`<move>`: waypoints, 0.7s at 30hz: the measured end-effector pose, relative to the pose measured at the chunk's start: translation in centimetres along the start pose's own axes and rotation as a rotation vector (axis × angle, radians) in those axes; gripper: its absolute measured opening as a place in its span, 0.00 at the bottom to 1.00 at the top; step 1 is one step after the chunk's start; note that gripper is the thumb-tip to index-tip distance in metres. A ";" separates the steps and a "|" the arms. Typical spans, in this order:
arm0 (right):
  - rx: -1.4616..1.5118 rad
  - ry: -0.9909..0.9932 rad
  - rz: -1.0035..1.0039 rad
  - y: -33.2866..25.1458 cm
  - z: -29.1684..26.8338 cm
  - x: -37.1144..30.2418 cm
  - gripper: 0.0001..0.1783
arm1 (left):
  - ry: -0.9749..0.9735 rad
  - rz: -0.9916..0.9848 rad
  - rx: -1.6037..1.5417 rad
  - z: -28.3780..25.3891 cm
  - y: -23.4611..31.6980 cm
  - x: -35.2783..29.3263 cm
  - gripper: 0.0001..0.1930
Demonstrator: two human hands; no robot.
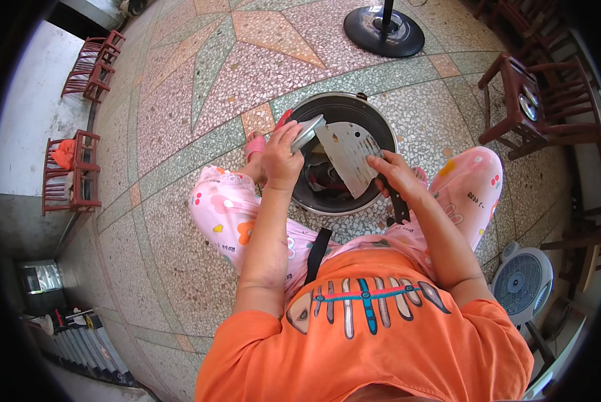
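My right hand (pixel 395 175) is closed round the dark handle of a cleaver (pixel 348 155), fingers at the base of its broad blade. The blade is grey with brown stains and has a hole near one corner. It is tilted over a round black pot (pixel 299 189) with a metal rim, standing on the floor between my legs. My left hand (pixel 283 155) grips a silvery, narrow block-like thing (pixel 308 132) close to the blade's upper left corner; its kind is unclear. A red piece (pixel 283 119) shows beyond my fingers. Dark, partly reddish contents (pixel 328 179) lie in the pot, mostly hidden.
A black round stand base (pixel 384 32) is on the speckled tile floor ahead. Red wooden chairs stand at the left (pixel 79 171) and right (pixel 514 100), the right one bearing metal items (pixel 529 104). A fan (pixel 522 281) is close on my right.
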State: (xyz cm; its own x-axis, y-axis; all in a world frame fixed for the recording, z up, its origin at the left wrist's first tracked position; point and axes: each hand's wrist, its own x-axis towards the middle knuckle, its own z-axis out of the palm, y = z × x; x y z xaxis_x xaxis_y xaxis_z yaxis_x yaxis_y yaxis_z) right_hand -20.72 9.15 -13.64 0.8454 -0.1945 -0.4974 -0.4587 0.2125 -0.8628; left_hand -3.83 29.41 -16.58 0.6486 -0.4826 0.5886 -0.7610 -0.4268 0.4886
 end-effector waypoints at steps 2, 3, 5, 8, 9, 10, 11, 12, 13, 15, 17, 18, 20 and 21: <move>-0.051 0.022 -0.028 0.1 -0.1 0.1 0.20 | -0.006 -0.003 -0.031 0.4 -0.5 -0.3 0.24; -0.127 -0.006 -0.021 -0.2 0.2 -0.3 0.20 | -0.011 -0.007 -0.063 0.5 -0.8 -0.4 0.24; -0.203 -0.034 -0.013 -0.2 0.5 -0.5 0.21 | -0.044 -0.052 -0.055 0.8 -0.5 -0.8 0.23; -0.277 -0.042 -0.015 0.2 0.7 -0.5 0.22 | -0.087 -0.116 -0.039 1.3 -0.3 -1.0 0.20; -0.303 0.018 -0.053 0.2 0.8 -0.5 0.24 | -0.095 -0.134 -0.030 1.4 -0.4 -1.1 0.19; -0.329 0.078 -0.092 0.2 0.9 -0.5 0.25 | -0.095 -0.136 -0.027 1.3 -0.6 -1.3 0.19; -0.329 0.078 -0.091 0.1 0.9 -0.4 0.25 | -0.114 -0.157 -0.021 1.3 -0.6 -1.3 0.18; -0.344 0.084 -0.087 0.1 0.8 -0.4 0.26 | -0.133 -0.177 -0.014 1.3 -0.6 -1.3 0.17; -0.358 0.090 -0.082 0.1 0.8 -0.4 0.27 | -0.133 -0.178 -0.014 1.3 -0.6 -1.3 0.17; -0.370 0.056 -0.060 0.0 1.0 -0.5 0.27 | -0.148 -0.166 0.002 1.3 -0.4 -1.3 0.17; -0.382 0.023 -0.038 0.0 1.1 -0.6 0.27 | -0.152 -0.166 0.003 1.5 0.0 -1.4 0.17; -0.372 0.043 -0.048 0.2 1.2 -0.5 0.26 | -0.156 -0.163 0.003 1.6 0.1 -1.5 0.17; -0.363 0.064 -0.059 0.4 1.2 -0.3 0.25 | -0.152 -0.164 0.015 1.7 -0.2 -1.6 0.17; -0.325 0.061 -0.065 0.5 0.9 0.0 0.25 | -0.148 -0.164 0.026 1.9 -0.4 -1.6 0.17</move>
State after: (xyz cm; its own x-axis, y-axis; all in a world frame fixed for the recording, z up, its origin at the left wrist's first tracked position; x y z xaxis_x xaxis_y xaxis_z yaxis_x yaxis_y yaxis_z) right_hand -20.65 10.12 -13.96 0.8626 -0.2563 -0.4362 -0.4757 -0.1173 -0.8718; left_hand -4.52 28.94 -18.92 0.7606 -0.5107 0.4008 -0.6454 -0.5279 0.5521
